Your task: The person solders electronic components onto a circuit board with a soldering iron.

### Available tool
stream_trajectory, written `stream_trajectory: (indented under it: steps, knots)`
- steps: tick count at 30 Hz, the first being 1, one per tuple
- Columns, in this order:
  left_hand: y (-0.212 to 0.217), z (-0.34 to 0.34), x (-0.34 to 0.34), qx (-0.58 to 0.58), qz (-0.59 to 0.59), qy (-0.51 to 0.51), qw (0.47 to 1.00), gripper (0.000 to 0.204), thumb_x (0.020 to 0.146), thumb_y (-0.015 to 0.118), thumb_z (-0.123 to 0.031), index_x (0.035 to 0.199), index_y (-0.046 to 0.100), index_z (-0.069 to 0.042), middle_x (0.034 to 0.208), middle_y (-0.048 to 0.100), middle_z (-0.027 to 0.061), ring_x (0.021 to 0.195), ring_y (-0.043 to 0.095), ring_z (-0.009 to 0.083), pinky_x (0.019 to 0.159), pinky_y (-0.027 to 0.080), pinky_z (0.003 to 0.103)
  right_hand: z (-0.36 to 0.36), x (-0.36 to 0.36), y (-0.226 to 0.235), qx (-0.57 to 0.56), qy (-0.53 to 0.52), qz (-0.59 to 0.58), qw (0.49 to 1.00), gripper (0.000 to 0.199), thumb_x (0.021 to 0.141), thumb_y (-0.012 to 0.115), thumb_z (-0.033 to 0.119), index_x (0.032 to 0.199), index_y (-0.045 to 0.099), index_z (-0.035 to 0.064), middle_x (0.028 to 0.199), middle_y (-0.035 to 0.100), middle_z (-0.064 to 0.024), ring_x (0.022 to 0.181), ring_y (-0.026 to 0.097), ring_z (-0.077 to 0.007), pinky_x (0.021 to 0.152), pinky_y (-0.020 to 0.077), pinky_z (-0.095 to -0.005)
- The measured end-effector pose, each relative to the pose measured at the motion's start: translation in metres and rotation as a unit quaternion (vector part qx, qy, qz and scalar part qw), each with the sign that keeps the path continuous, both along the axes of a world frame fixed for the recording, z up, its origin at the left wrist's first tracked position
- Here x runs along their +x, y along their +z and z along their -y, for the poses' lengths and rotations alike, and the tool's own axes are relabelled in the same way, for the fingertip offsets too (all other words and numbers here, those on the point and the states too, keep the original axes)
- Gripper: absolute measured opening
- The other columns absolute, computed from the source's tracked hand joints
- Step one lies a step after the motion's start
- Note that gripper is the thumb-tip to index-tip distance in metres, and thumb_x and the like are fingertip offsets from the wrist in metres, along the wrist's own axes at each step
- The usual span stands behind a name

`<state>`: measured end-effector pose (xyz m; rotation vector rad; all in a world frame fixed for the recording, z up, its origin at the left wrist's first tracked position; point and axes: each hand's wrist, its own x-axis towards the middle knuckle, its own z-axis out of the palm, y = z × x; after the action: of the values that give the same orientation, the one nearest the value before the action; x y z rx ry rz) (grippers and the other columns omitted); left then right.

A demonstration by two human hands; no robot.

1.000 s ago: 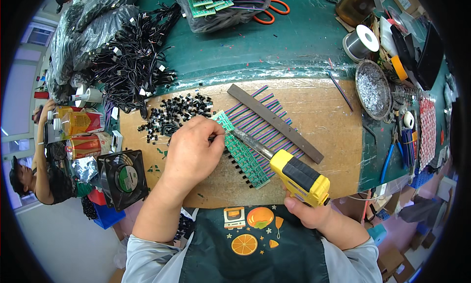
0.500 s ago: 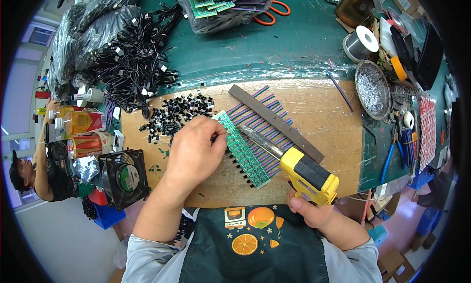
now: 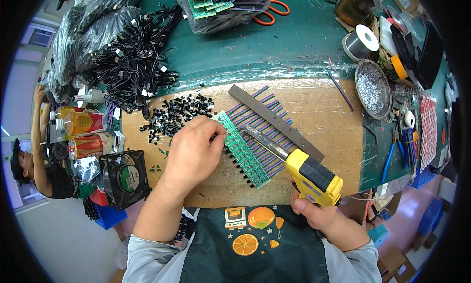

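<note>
My left hand [image 3: 196,148] is closed at the upper-left end of a green circuit board strip [image 3: 245,158], fingertips pinched at its edge. Whatever lies between those fingertips is hidden. In my right hand [image 3: 314,213] is a yellow and black soldering gun [image 3: 315,179], its metal tip pointing up-left over the board. Rows of purple, green and dark wires [image 3: 240,117] run from the board's far side under a brown flat bar [image 3: 277,122]. Small black parts stick out along the board's near edge. A heap of small black components [image 3: 184,110] lies beyond my left hand.
A black fan [image 3: 125,179] stands left of the brown work board [image 3: 338,136]. Black cables [image 3: 132,62] are piled at the back left. On the right are a solder spool [image 3: 360,42], a round dish [image 3: 373,89] and blue-handled pliers [image 3: 388,160]. Another person [image 3: 41,170] is at far left.
The soldering gun has shifted slightly right and down, its tip a little farther from my left fingers. My left hand stays almost still. The other person's arms have moved.
</note>
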<state>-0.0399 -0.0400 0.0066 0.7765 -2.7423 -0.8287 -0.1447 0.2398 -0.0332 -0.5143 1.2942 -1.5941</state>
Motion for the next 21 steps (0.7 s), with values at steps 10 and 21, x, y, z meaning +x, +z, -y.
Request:
stream_trajectory:
  steps: [10,21]
  knots:
    - [0.002,0.018,0.000,-0.010,-0.003,-0.121,0.993,0.008,0.081,0.068,-0.002,0.089,0.067,-0.004,0.089,0.065,0.0106,0.085,0.065,0.0319,0.074,0.052,0.040,0.001,-0.003,0.009,0.006,0.001,0.046,0.999,0.042,0.087,0.068,-0.002,0.127,0.057,-0.0014,0.090,0.063,-0.0050,0.078,0.058,-0.0128,0.067,0.0480,-0.0290]
    - [0.009,0.021,-0.005,-0.065,0.040,-0.182,0.980,0.012,0.080,0.064,-0.001,0.090,0.068,-0.005,0.089,0.063,0.0107,0.083,0.064,0.0326,0.072,0.053,0.041,0.003,0.001,0.013,0.057,0.014,0.017,0.998,0.024,0.087,0.071,0.001,0.110,0.063,0.0030,0.083,0.064,-0.0012,0.073,0.061,-0.0100,0.064,0.0482,-0.0274]
